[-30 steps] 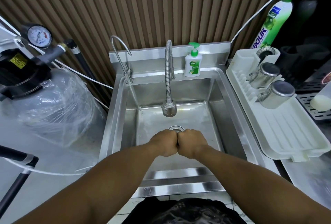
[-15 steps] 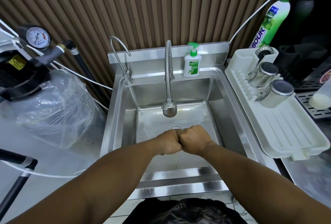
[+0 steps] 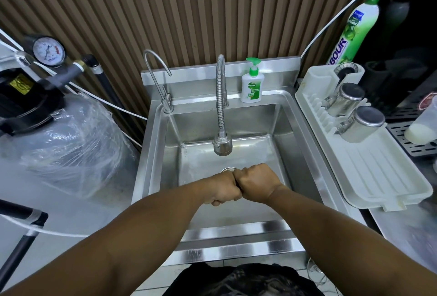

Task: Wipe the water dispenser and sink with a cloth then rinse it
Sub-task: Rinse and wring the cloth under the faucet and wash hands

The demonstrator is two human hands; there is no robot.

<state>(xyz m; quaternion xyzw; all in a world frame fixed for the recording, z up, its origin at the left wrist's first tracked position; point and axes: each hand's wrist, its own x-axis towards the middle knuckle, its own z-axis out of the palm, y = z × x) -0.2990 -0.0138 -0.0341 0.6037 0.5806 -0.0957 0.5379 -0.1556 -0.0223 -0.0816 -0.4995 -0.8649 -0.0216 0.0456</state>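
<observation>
The steel sink (image 3: 165, 153) looks hard and probably slick when wet, with high walls and a raised back ledge that box in any wiping stroke. The hose tap (image 3: 222, 145) hangs low over the basin's middle, so open room lies to either side of it. The slim tap (image 3: 167, 103), likely the water dispenser, looks thin, so light pressure seems wise. The left grip (image 3: 223, 189) and right grip (image 3: 255, 182) are tight fists, knuckles touching, above the drain. No cloth shows. It would likely be soft and best bunched.
</observation>
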